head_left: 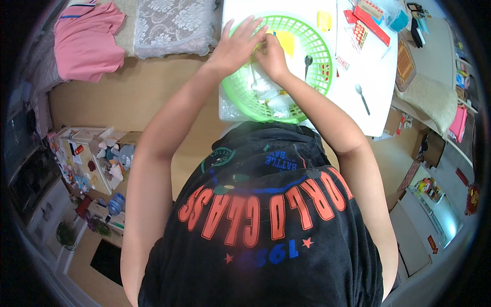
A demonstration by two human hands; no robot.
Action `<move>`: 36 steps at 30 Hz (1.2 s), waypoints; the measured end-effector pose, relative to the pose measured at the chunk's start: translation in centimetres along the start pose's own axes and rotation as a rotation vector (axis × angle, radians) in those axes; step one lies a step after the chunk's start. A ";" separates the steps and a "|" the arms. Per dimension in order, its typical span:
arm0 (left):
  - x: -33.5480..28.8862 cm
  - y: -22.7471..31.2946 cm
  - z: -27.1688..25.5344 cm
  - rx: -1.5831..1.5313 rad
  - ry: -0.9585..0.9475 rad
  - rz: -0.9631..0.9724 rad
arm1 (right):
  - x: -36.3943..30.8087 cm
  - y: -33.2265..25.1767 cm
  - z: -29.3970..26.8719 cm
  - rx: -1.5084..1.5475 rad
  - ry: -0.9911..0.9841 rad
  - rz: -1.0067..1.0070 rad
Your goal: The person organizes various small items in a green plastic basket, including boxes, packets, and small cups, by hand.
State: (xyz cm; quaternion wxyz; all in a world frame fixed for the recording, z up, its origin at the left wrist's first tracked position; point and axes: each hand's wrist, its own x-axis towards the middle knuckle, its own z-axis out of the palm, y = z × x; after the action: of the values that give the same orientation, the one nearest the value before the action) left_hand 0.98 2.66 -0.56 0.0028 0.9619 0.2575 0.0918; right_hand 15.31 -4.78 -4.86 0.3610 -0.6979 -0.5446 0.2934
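Note:
A light green plastic basket (327,77) sits on the white table in front of me. Over its far left part, my left hand (236,50) has its fingers stretched out and spread. Beside it my right hand (272,57) is closed, fingertips pressed together near the left thumb; whatever they hold is too small to make out. Inside the basket lie clear plastic wrappers (263,87), a yellow piece (287,43) and a dark fork (308,62) leaning at the right side. My hands and forearms hide part of the basket's contents.
On the white table (353,120) to the right lie a spoon with a dark handle (362,99), a yellow item (324,21) and red-and-white packets (360,36). A lace-covered cushion (174,28) and pink clothing (89,41) are at the far left.

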 end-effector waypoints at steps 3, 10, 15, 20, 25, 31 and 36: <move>-0.2 -0.6 -0.1 -0.131 -0.068 -0.006 | -0.2 1.0 -0.9 0.049 -0.020 0.092; 0.0 -0.1 1.1 0.070 -0.068 0.083 | -0.5 0.4 0.2 0.115 -0.028 0.184; 0.6 1.2 1.1 0.114 -0.222 0.122 | -0.2 1.0 -0.1 0.176 0.054 0.252; 1.1 1.5 1.1 0.166 -0.284 0.123 | -0.9 1.2 -2.6 0.224 0.023 0.303; -0.1 0.7 3.4 0.157 -0.160 0.368 | -2.8 -0.6 -9.4 -0.100 0.094 -0.172; 0.0 0.6 2.2 -0.014 -0.117 0.406 | -4.5 3.6 -15.6 -0.721 0.484 -0.248; 1.0 0.2 1.2 0.150 -0.159 0.443 | -6.6 6.7 -16.0 -0.058 0.080 0.348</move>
State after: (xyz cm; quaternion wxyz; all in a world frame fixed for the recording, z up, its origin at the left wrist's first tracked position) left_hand 2.14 3.06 -1.52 -0.0684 0.9966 0.0452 -0.0051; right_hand 30.24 -15.16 -1.25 0.3062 -0.8028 -0.4088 0.3076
